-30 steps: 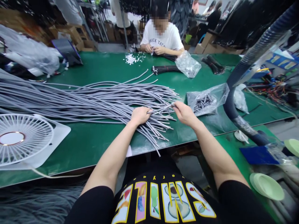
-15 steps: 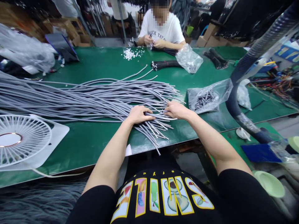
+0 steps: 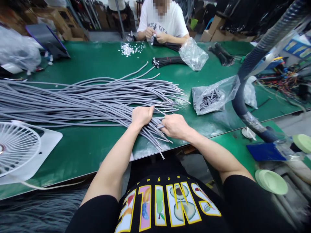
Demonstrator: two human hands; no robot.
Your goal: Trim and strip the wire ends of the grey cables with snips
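A large bundle of long grey cables (image 3: 97, 100) lies along the green table, with the pale cut ends fanned out on its right side. Over the near part of that bundle, my left hand (image 3: 143, 116) is closed around a grey cable, thumb on top. My right hand (image 3: 175, 126) is closed just to the right, its fingers at the cable ends. A short stretch of cable (image 3: 159, 111) runs between the two hands. What exactly sits inside the right fingers is partly hidden.
A clear bag of short grey sleeve pieces (image 3: 211, 98) lies to the right, beside a thick flexible duct (image 3: 239, 97). A white fan (image 3: 21, 149) stands at left. Across the green table (image 3: 92, 58), a co-worker (image 3: 162, 22) handles small parts near black cable bundles (image 3: 167, 61).
My right hand has moved slightly down and left, closer to my left hand. My left hand has closed from a flatter pose into a grip. The whole view has shifted a little.
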